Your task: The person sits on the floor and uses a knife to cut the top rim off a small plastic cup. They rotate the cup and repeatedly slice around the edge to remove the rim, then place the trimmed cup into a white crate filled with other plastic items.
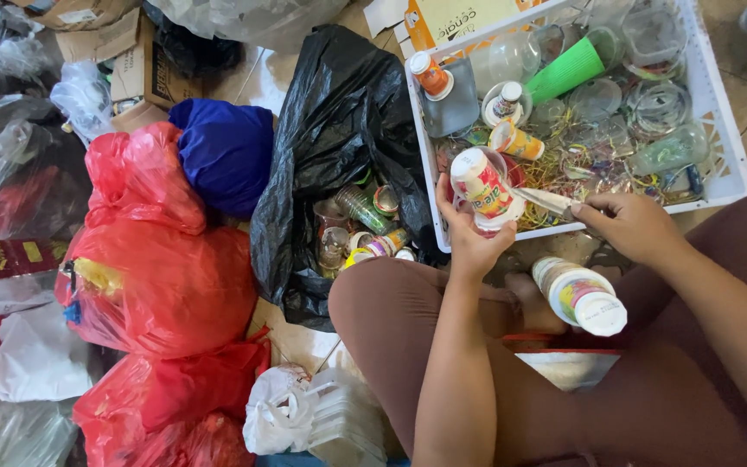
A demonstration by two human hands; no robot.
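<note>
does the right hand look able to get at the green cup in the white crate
Probably yes: the green cup lies uncovered atop the white crate, open above. But the right hand already holds a blade.

I see the small plastic cup at centre-right of the frame, held up over the near edge of the white crate. It is white with a red, yellow and green printed label wrapped round its side, tilted with its round mouth toward the upper left; the rim looks intact. The knife lies nearly level just right of it, a short pale blade whose tip touches the cup's lower side; its handle is hidden. A stack of similar cups lies on its side below, in the lap, white base pointing to the lower right.
</note>
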